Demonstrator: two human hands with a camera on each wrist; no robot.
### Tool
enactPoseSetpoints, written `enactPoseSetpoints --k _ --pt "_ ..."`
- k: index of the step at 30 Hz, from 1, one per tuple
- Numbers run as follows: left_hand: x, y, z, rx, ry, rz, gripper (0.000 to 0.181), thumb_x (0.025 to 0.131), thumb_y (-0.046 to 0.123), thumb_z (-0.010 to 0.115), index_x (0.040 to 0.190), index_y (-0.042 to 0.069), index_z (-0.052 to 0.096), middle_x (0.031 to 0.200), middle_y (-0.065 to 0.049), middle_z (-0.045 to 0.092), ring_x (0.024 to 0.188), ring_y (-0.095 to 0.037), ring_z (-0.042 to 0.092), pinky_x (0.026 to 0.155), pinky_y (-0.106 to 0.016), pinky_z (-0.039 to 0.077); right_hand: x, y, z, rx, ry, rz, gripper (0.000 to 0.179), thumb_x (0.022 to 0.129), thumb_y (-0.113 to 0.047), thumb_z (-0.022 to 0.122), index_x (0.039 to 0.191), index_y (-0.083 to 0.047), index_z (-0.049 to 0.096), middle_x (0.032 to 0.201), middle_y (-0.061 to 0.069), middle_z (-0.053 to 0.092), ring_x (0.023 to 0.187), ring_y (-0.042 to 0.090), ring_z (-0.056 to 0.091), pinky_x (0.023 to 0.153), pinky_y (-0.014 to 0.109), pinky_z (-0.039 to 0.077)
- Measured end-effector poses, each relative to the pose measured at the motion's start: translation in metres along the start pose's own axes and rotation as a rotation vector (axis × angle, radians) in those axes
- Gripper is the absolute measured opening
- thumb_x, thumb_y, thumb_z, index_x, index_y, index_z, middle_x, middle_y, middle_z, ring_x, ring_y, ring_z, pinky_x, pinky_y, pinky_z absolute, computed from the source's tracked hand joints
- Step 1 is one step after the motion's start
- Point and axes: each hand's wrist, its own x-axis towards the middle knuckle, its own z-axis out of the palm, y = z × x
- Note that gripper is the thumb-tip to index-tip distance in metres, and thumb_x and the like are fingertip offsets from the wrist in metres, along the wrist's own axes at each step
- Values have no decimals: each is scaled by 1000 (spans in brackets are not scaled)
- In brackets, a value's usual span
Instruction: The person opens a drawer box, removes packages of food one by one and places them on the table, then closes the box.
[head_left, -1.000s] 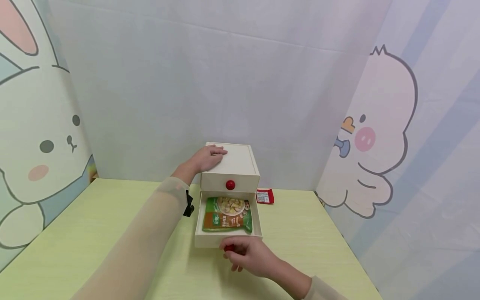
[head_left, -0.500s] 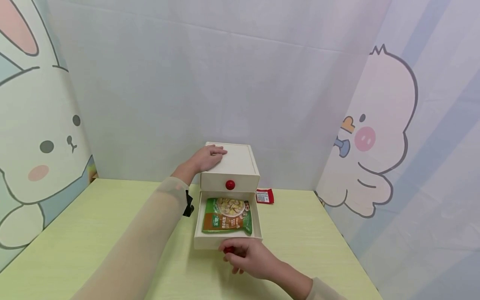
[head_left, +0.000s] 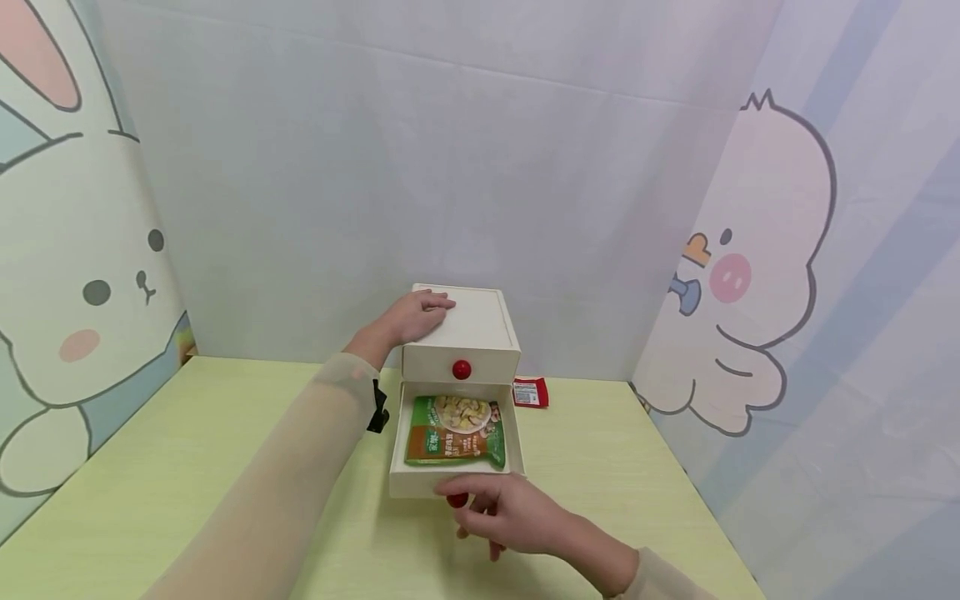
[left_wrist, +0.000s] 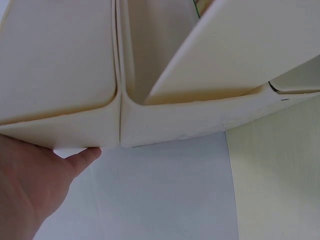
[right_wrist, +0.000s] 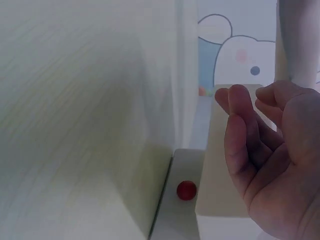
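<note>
In the head view a white drawer unit [head_left: 487,321] stands on the table. Its drawer [head_left: 401,482] below the top one is pulled out, with a green and orange food packet [head_left: 457,432] lying flat in it. My left hand [head_left: 412,317] rests on the unit's top with extended fingers; the left wrist view shows its thumb along the side. At the pulled-out drawer's red knob [head_left: 457,500], my right hand [head_left: 517,515] has its index finger stretched over the knob and its thumb lower, the fingers loosened. In the right wrist view the fingers are partly bent with a gap between them.
A small red packet [head_left: 530,392] lies right of the unit. The top drawer with its red knob [head_left: 461,369] is closed. Another red knob [right_wrist: 186,190] shows near the table in the right wrist view. A wall cloth [head_left: 465,167] stands behind.
My right hand's fingers have loosened and spread at the knob, leaving more of it visible. The drawer edged slightly outward, then stays about in place. My left hand has not moved.
</note>
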Motion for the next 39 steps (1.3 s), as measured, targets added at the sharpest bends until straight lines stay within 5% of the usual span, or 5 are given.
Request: enactPoseSetpoints --k 7,11,20,32,39 --pt "1 0 1 -7 1 1 49 115 29 43 156 13 63 176 -9 44 171 -35 22 139 -56 19 -1 -35 -28 -161 0 -91 25 107 -27 72 131 -24 81 88 -10 78 60 5 69 57 26 61" --pt "1 1 1 2 -4 -2 49 115 30 43 156 14 63 176 -8 44 171 -35 23 139 -56 20 6 -55 -50 -256 62 -129 24 107 -25 72 129 -21 81 89 -1 80 63 13 72 58 26 60" --pt "0 3 3 -7 -1 -13 49 114 31 44 155 16 65 175 -6 46 171 -33 22 140 -56 18 30 -86 -89 -374 114 -114 24 107 -27 73 128 -19 81 87 -6 79 73 19 75 69 28 63" --pt "1 0 5 -24 -16 2 49 116 31 41 158 16 62 177 -6 43 172 -33 19 139 -58 19 81 -79 -108 -650 91 -147 20 108 -28 70 120 -21 84 90 -12 79 71 1 63 68 24 56" --pt "2 -1 5 -41 -8 2 50 115 31 41 157 15 63 176 -6 43 172 -33 18 139 -57 19 100 -73 -107 -848 -41 -96 18 106 -28 74 116 -20 86 102 -8 80 87 4 70 81 27 61"
